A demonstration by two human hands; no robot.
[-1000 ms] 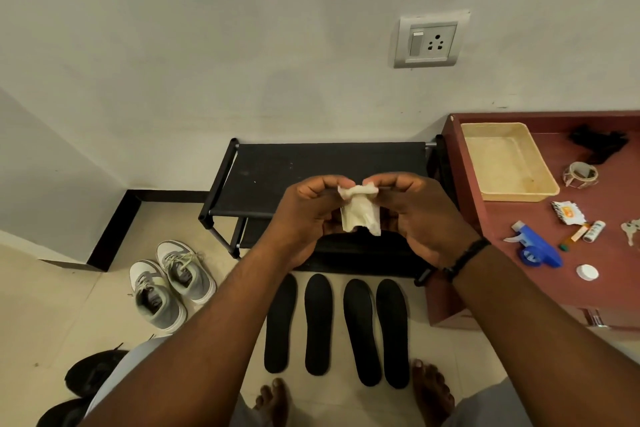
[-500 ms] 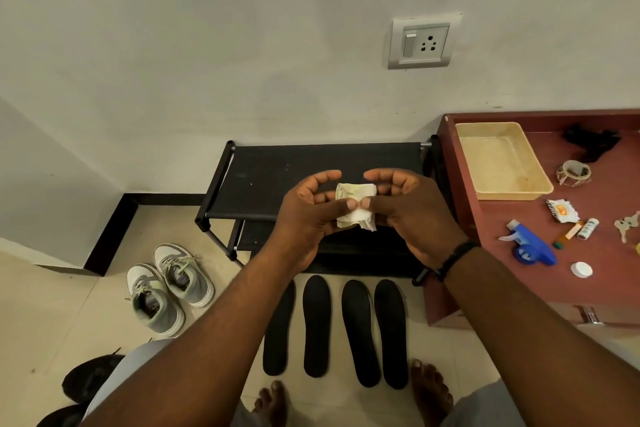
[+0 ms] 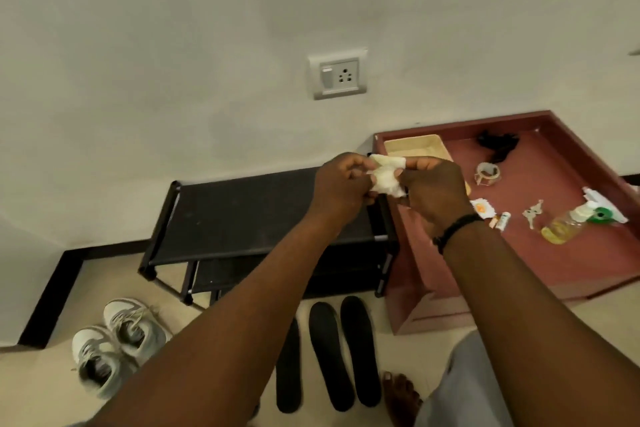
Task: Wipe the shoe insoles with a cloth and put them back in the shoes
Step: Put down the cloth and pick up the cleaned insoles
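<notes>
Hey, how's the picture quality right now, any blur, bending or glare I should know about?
Head view: soft, even indoor light, no glare; wide-angle bending tilts the wall socket and the red table; slight motion blur on both hands, left hand and right hand, holding the cloth; insoles reasonably sharp.

Pale floor [image 3: 214, 291] carries sneakers [image 3: 117, 345], insoles [image 3: 341, 352], black rack [image 3: 259, 215].

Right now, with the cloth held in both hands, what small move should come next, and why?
Probably lower the cloth toward the black insoles on the floor and pick one up with the left hand. Both the left and the right hand pinch the cloth, and the insoles lie untouched outside the grey sneakers.
</notes>
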